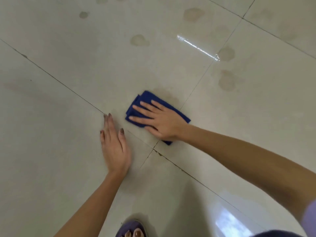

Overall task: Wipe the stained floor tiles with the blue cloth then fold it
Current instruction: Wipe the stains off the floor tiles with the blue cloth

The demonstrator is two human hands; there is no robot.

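A folded blue cloth [145,98] lies flat on the pale floor tiles [68,48]. My right hand [159,120] presses down on it with straight, spread fingers and covers most of it. A brownish stain [166,94] shows just beyond the cloth's far edge. My left hand [114,144] is flat on the bare tile to the left of the cloth, fingers straight, holding nothing.
Several more brown stains mark the tiles farther off, such as one stain [139,40] ahead and another stain [227,81] to the right. Dark grout lines [51,76] cross the floor. My sandalled foot [131,230] shows at the bottom edge.
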